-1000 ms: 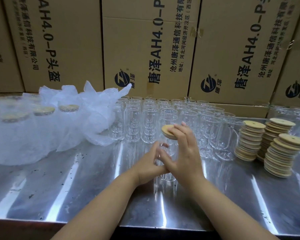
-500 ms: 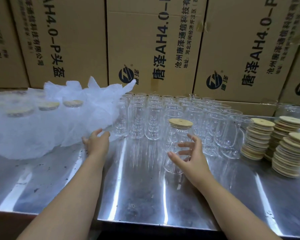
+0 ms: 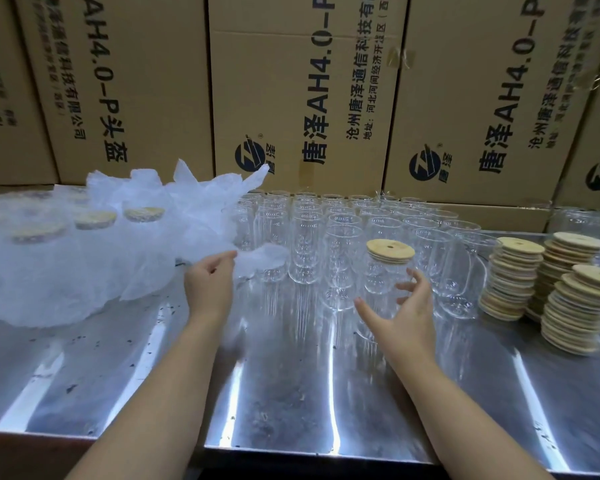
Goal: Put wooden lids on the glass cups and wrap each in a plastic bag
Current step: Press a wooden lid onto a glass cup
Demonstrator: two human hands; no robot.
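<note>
A clear glass cup (image 3: 381,278) with a round wooden lid (image 3: 390,250) on it stands at the front of the cup group. My right hand (image 3: 406,313) is curled round its lower part, thumb on the near side and fingers on the far side. My left hand (image 3: 207,289) pinches the edge of a thin white plastic bag (image 3: 260,261) pulled out from the heap of bags (image 3: 146,258) on the left. Several bare glass cups (image 3: 307,244) stand in rows behind. Stacks of wooden lids (image 3: 510,275) sit at the right.
Wrapped, lidded cups (image 3: 94,220) lie under plastic at the far left. Tall cardboard boxes (image 3: 302,91) wall off the back. The shiny steel table (image 3: 281,393) ends in a front edge close to me. More glassware (image 3: 582,220) stands at the far right.
My left hand left the cup, reached left to the bag heap and now draws one bag rightward. My right hand set the lid on the cup and moved down round its body.
</note>
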